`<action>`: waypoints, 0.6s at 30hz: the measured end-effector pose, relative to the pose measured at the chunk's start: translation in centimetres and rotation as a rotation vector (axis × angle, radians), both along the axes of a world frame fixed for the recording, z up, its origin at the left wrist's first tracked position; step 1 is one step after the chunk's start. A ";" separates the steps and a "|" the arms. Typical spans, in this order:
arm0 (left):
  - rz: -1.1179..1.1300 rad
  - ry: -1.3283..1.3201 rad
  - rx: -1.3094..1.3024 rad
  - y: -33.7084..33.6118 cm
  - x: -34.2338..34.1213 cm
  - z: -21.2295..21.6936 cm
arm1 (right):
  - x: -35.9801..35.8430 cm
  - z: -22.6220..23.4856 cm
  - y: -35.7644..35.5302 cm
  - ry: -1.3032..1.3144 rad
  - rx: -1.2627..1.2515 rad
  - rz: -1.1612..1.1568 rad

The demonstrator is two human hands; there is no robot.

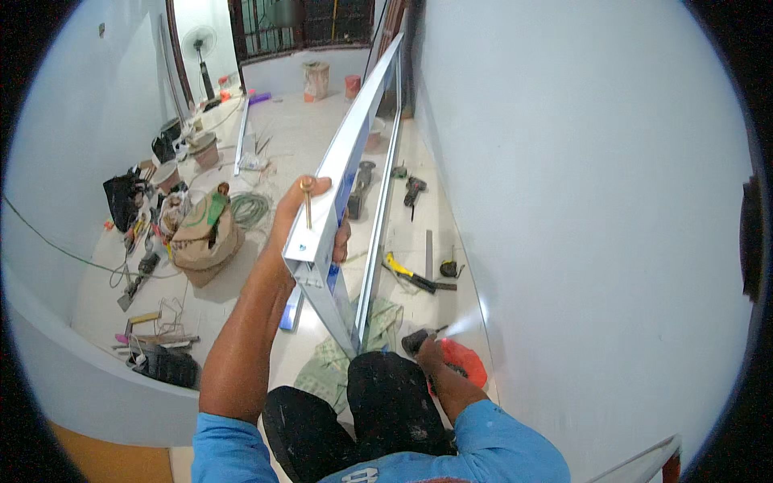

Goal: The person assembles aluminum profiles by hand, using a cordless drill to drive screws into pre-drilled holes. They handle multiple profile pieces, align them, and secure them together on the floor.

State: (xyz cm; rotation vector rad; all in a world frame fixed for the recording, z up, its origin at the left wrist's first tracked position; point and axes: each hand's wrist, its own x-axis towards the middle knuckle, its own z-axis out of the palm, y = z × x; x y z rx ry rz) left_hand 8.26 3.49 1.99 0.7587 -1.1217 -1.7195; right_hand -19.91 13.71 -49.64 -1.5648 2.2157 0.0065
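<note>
My left hand (295,216) is wrapped round the near upper end of a long white metal frame (354,133), its thumb on top and fingertips showing on the right side. A brass-coloured screw (307,205) lies by that thumb, near a small hole in the profile; I cannot tell whether the thumb pins it. The frame stands on edge, its lower near corner by my knee. Low on the right, my right hand (437,361) is closed on a dark cordless drill (415,341) with its light shining at the wall. A red round container (465,364) is beside this hand.
On the floor right of the frame lie another drill (415,190), a yellow-and-black hammer (409,274) and a tape measure (451,268). A patterned cloth (318,372) lies under the frame. Left are a brown sack (205,248), coiled hose (250,209) and buckets. A wall (580,201) rises close right.
</note>
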 end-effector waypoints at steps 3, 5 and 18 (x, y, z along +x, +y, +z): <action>-0.082 -0.013 0.043 0.9 -0.9 -0.8 | -2.8 0.5 1.9 0.077 -0.041 0.086; -0.117 -0.028 -0.008 0.5 -1.2 -0.8 | -3.4 6.6 -2.1 -0.047 -0.140 0.113; -0.051 0.086 -0.054 2.3 -2.7 -1.2 | 12.0 55.1 3.2 -0.839 -1.170 0.452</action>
